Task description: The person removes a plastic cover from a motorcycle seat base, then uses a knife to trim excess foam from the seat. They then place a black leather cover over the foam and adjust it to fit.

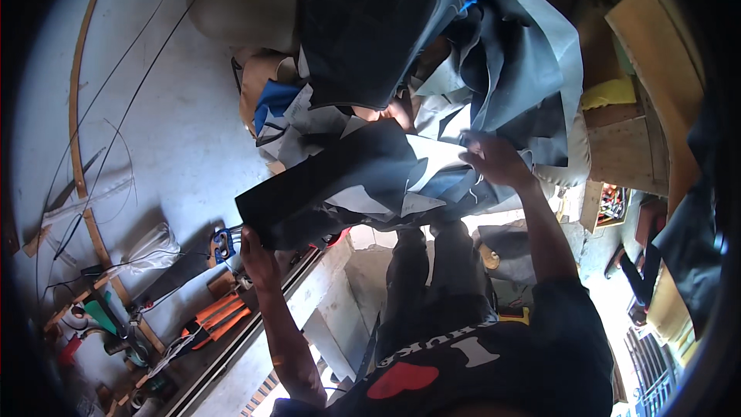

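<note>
My left hand [260, 261] grips the lower left corner of a long black sheet of leather-like material [332, 170]. That sheet slants up to the right across the front of a heaped pile of scraps. At the pile's right front, my right hand [498, 161] has its fingers bent in beside a white piece [436, 156]; what lies between the fingertips is hidden. Small black and pale offcuts [359, 199] lie between the two hands. Behind them rises a large black panel [374, 27], with a curled grey-black sheet [517, 54] to its right.
Along the left wall, a shelf holds a handsaw with a blue handle [222, 245], an orange-and-black item [222, 315] and a white plastic bag [154, 249]. Wooden boards [629, 154] and a yellow cloth-like piece [608, 95] stand at the right. A small box [614, 205] holds coloured items.
</note>
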Available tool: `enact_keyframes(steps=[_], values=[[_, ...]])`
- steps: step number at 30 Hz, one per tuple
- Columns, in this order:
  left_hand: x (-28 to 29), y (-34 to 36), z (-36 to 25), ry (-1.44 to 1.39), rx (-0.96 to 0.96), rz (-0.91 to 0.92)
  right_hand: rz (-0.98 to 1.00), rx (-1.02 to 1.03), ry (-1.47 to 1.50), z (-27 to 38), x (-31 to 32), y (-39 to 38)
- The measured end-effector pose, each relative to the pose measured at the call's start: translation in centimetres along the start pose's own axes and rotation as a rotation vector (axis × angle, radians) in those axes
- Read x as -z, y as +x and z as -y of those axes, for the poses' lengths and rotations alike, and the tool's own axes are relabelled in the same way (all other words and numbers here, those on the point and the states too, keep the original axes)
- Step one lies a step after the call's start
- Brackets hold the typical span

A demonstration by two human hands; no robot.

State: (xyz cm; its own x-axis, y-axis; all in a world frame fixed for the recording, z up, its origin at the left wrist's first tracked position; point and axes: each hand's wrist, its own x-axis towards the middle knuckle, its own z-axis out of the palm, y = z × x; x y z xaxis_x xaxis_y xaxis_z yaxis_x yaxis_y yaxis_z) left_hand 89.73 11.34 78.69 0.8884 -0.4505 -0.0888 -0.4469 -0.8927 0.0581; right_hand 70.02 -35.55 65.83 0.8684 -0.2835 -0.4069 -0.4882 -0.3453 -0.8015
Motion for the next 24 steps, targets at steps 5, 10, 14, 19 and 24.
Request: enact_keyframes(steps=[5, 10, 14, 19, 24], values=[[0.2, -7.2, 3.4, -0.663, 0.450, -0.163, -0.179, -0.041, 0.857, -0.9, -2.9, 13.4], [1.4, -17.5, 6.6, -0.757, 0.593, -0.183, -0.699, -0.045, 0.618, 8.3, -5.9, 19.5], [0.9, -22.7, 4.8, -0.484, 0.748, -0.064, -0.545, 0.002, 0.618, 20.4, -9.0, 14.7], [-1.2, -22.2, 3.1, -0.990, 1.057, -0.108, -0.258, 0.733, 0.202, 23.5, -23.0, 7.6], [-1.5, -18.8, 2.9, -0.613, 0.328, -0.109, 0.100, 0.572, -0.131, 24.4, -28.7, 12.4]])
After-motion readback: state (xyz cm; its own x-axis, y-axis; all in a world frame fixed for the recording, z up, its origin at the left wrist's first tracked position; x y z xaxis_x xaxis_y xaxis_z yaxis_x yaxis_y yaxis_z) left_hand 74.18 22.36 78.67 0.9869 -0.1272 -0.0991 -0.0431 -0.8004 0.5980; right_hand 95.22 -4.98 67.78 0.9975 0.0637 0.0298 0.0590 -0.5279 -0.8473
